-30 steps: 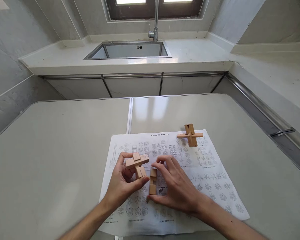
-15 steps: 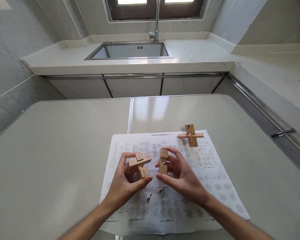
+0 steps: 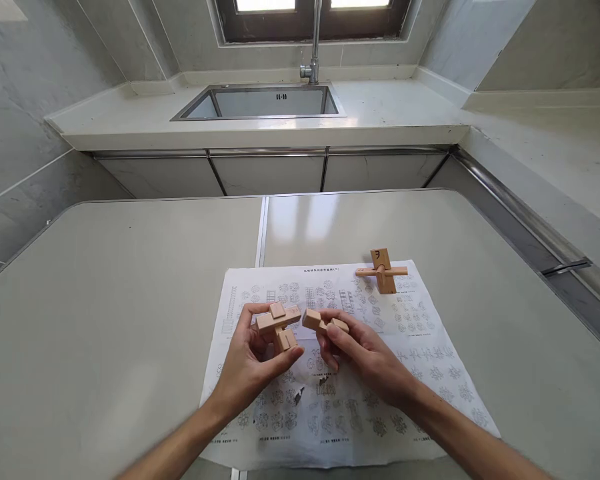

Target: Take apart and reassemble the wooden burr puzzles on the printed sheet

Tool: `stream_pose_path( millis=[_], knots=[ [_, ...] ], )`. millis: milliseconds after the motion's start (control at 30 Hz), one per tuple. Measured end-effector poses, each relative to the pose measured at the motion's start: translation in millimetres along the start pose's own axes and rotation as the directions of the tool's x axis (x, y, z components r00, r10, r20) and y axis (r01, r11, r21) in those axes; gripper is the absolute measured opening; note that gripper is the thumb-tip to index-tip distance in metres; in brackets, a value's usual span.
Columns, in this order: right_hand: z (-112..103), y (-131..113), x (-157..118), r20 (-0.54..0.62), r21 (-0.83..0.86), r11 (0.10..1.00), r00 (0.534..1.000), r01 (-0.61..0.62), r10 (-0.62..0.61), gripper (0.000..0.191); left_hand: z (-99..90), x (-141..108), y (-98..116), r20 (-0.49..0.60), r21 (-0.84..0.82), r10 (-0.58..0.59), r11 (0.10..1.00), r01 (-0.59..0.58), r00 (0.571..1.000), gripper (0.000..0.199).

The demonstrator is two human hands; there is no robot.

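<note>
My left hand (image 3: 253, 360) is closed on a partly joined wooden burr puzzle (image 3: 279, 321), made of interlocking notched blocks, with one square block end facing up. Pinched between the thumb and fingers of my right hand (image 3: 363, 350) is a single notched wooden puzzle piece (image 3: 312, 319), lying nearly level with its left end close to the joined blocks. A small gap shows between the two. Both hands are above a printed paper sheet (image 3: 405, 387) covered with line drawings of puzzles.
A wooden cross-shaped assembly (image 3: 386, 283) with dark marks rests on the sheet's far right corner. The sheet lies on a pale table (image 3: 105, 300) with a seam down its middle. Beyond stand a counter, a sink (image 3: 260, 101) and a faucet (image 3: 313, 67).
My right hand has turned the notched piece from upright to nearly level and brought its end toward the joined blocks. My left hand has barely moved.
</note>
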State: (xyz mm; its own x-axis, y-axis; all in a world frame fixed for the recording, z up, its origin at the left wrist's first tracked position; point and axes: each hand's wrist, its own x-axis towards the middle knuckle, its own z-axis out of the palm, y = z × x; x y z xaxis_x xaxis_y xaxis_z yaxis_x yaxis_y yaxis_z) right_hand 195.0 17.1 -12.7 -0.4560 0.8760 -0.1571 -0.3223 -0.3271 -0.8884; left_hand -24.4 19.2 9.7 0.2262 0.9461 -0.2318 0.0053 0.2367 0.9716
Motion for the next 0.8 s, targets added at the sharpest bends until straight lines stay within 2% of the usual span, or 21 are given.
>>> stream_pose_path(
  millis=[167,267,400,500,700,800],
  knots=[
    [0,8,0,0.105,0.079,0.996,0.994,-0.050,0.042,0.038,-1.6,-2,-6,0.051,-0.057,0.003,0.998,0.000,0.999,0.059],
    [4,12,-1,0.131,0.095,0.988,0.985,-0.122,0.109,0.040,-2.1,-3,-12,0.106,-0.085,0.027,0.996,-0.018,0.994,0.062],
    [9,11,-2,0.069,0.153,0.962,0.974,-0.225,0.217,0.046,-3.0,-4,-15,0.123,-0.071,0.030,0.997,-0.021,0.992,0.064],
    [11,10,-3,0.037,0.184,0.949,0.967,-0.256,0.254,0.047,-3.6,-4,-15,0.128,-0.072,0.041,0.997,-0.032,0.991,0.064],
    [10,10,-3,-0.085,0.135,0.966,0.969,-0.219,0.232,0.052,-2.7,-4,-10,0.098,-0.089,0.053,0.995,-0.044,0.994,0.062],
    [10,11,-1,-0.081,0.158,0.973,0.979,-0.171,0.186,0.047,-1.5,-2,-8,0.101,-0.134,0.075,0.989,-0.061,0.992,0.060]
  ],
)
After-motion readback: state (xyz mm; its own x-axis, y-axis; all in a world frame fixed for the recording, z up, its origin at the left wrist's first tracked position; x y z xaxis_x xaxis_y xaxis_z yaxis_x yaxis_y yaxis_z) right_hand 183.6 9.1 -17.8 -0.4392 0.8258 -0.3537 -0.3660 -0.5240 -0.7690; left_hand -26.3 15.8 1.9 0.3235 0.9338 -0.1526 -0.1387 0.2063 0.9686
